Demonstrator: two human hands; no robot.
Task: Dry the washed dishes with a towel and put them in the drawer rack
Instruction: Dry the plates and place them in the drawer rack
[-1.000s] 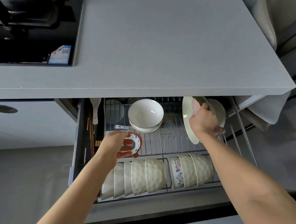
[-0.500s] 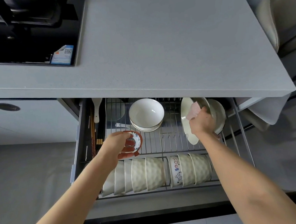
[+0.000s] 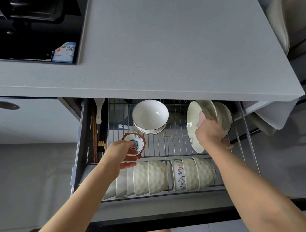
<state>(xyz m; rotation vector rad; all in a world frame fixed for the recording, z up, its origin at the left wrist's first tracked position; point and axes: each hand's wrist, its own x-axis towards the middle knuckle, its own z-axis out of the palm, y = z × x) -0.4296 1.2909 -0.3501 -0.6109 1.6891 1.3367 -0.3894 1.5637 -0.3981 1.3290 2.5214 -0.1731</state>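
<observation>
Right grip (image 3: 210,135) clasping bowl (image 3: 222,112), now pushed deeper into rack (image 3: 170,144) beside plate (image 3: 191,123); left grip (image 3: 121,153) holding saucer (image 3: 136,143), unplaced.

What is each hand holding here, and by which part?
Left hand grips the small dish by its near edge. Right hand holds a bowl by its lower edge, with a pink cloth.

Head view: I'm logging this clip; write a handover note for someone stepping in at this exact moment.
Left hand holds the small patterned dish above the drawer rack, not yet set down.
Right hand grips a bowl on edge at the rack's right, beside an upright plate, with a pink cloth between them.
Done: a row of bowls at the front, stacked bowls at the back.
Left: seat both pieces, release.
</observation>
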